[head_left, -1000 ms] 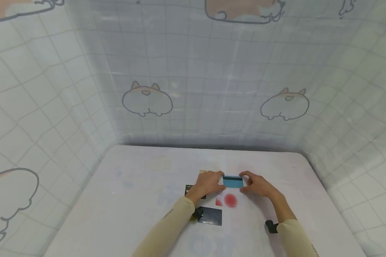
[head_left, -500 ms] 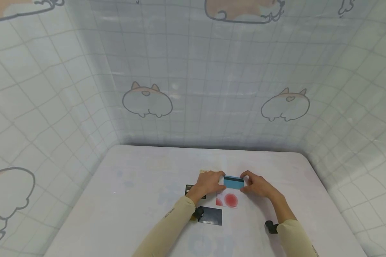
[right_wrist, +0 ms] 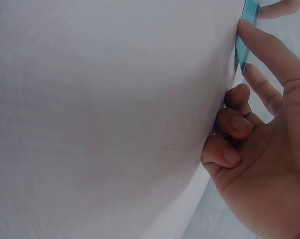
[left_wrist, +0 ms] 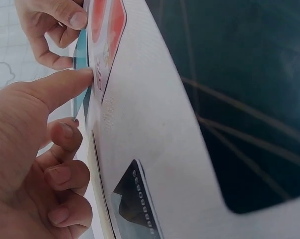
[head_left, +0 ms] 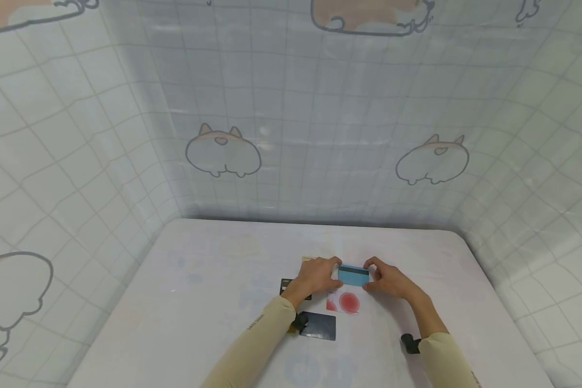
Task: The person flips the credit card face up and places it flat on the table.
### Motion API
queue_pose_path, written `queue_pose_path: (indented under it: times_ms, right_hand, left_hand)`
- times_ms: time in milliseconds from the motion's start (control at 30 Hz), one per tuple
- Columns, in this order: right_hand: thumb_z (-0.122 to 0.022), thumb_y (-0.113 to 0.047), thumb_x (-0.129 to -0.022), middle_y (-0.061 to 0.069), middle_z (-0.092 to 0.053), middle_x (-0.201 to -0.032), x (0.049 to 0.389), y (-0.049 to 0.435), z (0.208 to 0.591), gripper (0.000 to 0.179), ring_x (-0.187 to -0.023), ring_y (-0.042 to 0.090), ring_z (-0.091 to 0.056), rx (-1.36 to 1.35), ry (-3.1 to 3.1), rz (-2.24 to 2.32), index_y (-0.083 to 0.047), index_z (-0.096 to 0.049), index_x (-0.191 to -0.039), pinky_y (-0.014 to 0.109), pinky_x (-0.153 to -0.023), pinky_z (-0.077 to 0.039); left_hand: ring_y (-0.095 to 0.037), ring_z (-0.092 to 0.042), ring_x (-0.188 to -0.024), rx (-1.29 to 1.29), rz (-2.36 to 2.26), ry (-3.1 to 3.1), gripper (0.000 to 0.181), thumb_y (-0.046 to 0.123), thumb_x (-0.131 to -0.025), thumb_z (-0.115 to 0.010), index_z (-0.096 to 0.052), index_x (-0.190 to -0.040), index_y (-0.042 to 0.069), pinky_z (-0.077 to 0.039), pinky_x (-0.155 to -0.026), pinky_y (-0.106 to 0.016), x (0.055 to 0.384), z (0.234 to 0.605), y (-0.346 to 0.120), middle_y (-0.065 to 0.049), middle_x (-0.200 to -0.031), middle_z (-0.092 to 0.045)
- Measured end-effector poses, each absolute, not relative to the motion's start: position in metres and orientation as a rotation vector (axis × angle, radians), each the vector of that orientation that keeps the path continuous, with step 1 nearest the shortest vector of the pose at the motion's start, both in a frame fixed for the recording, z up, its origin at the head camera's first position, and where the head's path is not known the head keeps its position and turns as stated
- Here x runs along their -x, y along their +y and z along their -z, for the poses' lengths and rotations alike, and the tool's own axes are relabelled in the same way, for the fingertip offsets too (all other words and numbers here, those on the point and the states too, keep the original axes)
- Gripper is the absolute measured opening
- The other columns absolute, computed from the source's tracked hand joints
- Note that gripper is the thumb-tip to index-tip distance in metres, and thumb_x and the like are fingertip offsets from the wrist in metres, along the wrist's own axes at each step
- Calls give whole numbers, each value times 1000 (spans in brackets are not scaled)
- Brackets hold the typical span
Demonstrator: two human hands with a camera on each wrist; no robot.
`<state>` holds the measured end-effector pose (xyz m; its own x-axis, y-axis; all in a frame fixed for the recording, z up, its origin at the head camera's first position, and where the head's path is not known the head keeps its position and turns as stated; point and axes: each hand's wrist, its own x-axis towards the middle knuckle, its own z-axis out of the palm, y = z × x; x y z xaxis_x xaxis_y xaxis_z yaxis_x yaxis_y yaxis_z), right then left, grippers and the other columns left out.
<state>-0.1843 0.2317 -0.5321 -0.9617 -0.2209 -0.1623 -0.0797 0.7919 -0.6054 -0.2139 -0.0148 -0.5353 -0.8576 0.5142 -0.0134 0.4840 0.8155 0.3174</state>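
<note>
Both hands hold a blue bank card (head_left: 353, 276) with a dark magnetic stripe along its far long side. My left hand (head_left: 315, 274) pinches its left end between thumb and index finger. At the other end, my right hand (head_left: 387, 279) grips the card the same way. In the left wrist view, the card (left_wrist: 81, 52) is seen nearly edge-on, above the table. The remaining fingers of the right hand (right_wrist: 274, 144) are curled near the tabletop. Just in front of the blue card lies a white card with red circles (head_left: 348, 302).
A dark card (head_left: 318, 326) lies nearer the person, with a yellowish item (head_left: 291, 330) mostly hidden by the left wrist. Left of the hand is a black card (head_left: 285, 284) with embossed digits, and a beige card (head_left: 307, 258) peeks out behind. Printed curtains surround the white table (head_left: 199, 302).
The blue card has turned very slightly, its right end coming a little nearer the person. Both hands keep their hold, and the other cards stay where they were.
</note>
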Motion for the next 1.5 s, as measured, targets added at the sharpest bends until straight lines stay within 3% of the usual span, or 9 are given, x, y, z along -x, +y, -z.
queue_pose_path:
  times_ms: [633,867,1100,1500]
  right_hand:
    - [-85,-38,-80,6,-52,-86,212,245,534,57,-80,20,-51,255,2726,916,-20,-55,-124,36,-67,-41]
    - [-86,-37,-78,6,-51,-86,215,241,533,58,-82,21,-51,230,2723,938,-18,-54,-124,36,-68,-40]
    - [-86,-37,-77,6,-51,-87,218,239,536,59,-82,21,-50,201,2740,918,-18,-54,-123,36,-68,-41]
    - [-88,-39,-75,6,-54,-91,216,238,535,59,-86,21,-52,206,2759,872,-16,-55,-118,36,-70,-43]
  left_hand:
    - [-9,-56,-81,-760,-470,2930,55,52,-87,-74,-62,-135,28,-50,-71,-28,230,531,-6,6,-109,-72]
    - [-10,-57,-84,-763,-509,2911,56,53,-87,-74,-62,-136,29,-52,-76,-31,236,532,-7,7,-113,-71]
    - [-10,-55,-78,-785,-522,2903,55,53,-87,-74,-62,-135,31,-47,-66,-26,243,533,-8,9,-95,-69]
    - [-10,-53,-75,-800,-503,2898,54,53,-87,-73,-62,-135,32,-43,-60,-24,240,536,-8,12,-78,-58]
